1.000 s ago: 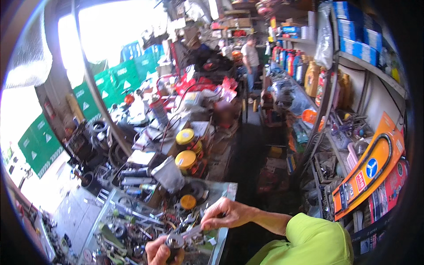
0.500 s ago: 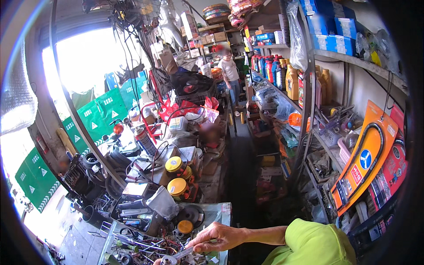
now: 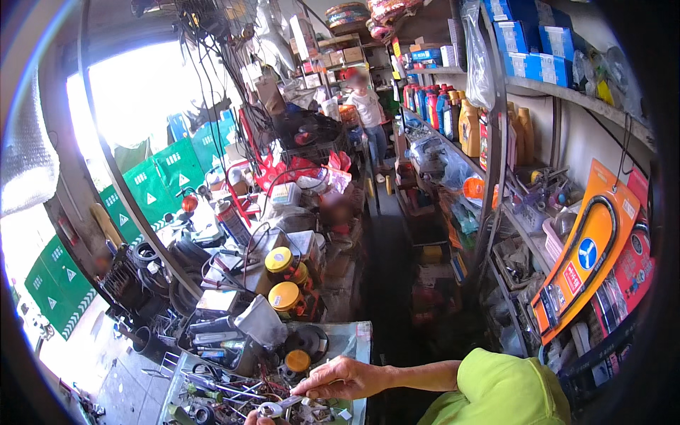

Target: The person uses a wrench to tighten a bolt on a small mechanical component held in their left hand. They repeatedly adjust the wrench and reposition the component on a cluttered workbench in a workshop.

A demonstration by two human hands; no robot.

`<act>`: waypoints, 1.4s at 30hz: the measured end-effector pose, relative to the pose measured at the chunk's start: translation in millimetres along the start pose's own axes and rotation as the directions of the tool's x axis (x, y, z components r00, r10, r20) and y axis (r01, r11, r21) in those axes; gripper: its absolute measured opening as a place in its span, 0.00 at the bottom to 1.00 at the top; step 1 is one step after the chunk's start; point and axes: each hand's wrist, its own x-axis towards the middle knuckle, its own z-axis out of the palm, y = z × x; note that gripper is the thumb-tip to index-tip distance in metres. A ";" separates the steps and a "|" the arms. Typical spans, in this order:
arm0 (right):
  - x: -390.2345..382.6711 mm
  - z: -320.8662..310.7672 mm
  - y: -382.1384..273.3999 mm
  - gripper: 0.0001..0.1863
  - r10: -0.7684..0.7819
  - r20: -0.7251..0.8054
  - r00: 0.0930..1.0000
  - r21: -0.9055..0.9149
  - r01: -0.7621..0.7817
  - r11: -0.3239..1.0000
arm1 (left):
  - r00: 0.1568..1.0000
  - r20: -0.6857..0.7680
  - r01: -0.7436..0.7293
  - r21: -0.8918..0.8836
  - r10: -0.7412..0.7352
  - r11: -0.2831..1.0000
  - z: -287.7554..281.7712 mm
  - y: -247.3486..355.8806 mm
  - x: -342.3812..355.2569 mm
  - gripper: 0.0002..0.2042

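Over the cluttered workbench, my right hand (image 3: 343, 377) is closed, thumb and fingers pinching a flat silvery metal tool (image 3: 289, 401) whose exact kind I cannot make out. The tool's far end meets a small ring-shaped metal part (image 3: 269, 409) at the lower edge. Only the fingertips of my left hand (image 3: 255, 418) show, closed against that part. Under both hands lie loose tools, screwdrivers and small metal pieces on the bench (image 3: 347, 331). Just beyond my right hand stands a yellow-lidded tub (image 3: 297, 360), beside a dark round disc (image 3: 307, 340).
Two yellow-lidded jars (image 3: 285, 296) and a plastic bag (image 3: 262, 322) stand beyond the bench. A metal post (image 3: 496, 156) and shelves with bottles (image 3: 469, 131) rise on the right. Another person (image 3: 368, 113) stands far down the aisle. Hanging cables (image 3: 205, 78) dangle at upper left.
My right hand has shifted slightly left and up, with the tool. More of my left fingertips and the ring-shaped part now show. The person in the aisle has changed posture a little.
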 end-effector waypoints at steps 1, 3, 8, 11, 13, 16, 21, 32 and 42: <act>1.3 -0.5 -0.3 0.17 0.000 -0.002 1.000 -0.015 0.000 1.000 | 1.000 -0.027 0.012 0.017 -0.011 1.000 2.6 2.7 -0.1 0.16; -0.4 1.1 1.1 0.17 0.025 -0.021 0.999 0.046 -0.024 0.999 | 1.000 -0.021 0.016 0.005 -0.016 1.000 2.2 2.7 -1.6 0.15; -0.1 5.1 -4.2 0.17 0.065 -0.034 0.997 0.052 -0.063 0.997 | 0.999 -0.036 -0.030 0.059 0.032 0.998 2.3 2.4 -1.2 0.16; -2.9 5.3 -6.2 0.16 0.103 -0.031 0.994 0.081 -0.100 0.992 | 0.993 -0.065 -0.093 0.141 0.103 0.986 4.4 -0.4 -1.1 0.17; -5.6 5.8 -7.3 0.16 0.164 -0.034 0.986 0.088 -0.160 0.983 | 0.988 -0.102 -0.094 0.171 0.112 0.981 5.6 -0.7 -1.9 0.16; -8.1 9.3 -8.1 0.16 0.228 -0.060 0.972 0.072 -0.223 0.972 | 0.977 -0.155 -0.106 0.256 0.149 0.961 7.0 -5.6 -0.5 0.14; -12.5 11.1 -6.7 0.17 0.229 -0.096 0.969 0.069 -0.223 0.972 | 0.987 -0.117 -0.080 0.228 0.108 0.970 11.4 -3.1 -1.3 0.12; 154.0 -53.7 -15.1 0.16 -0.161 0.422 0.892 -0.640 0.419 0.644 | 0.972 -0.148 0.166 -0.121 -0.183 0.979 2.4 5.5 -0.1 0.11; 365.2 -167.6 -94.1 0.22 -0.185 -0.715 0.674 -0.270 -0.022 0.963 | 0.947 -0.319 -0.085 -0.118 0.044 0.989 -5.3 30.5 -3.6 0.15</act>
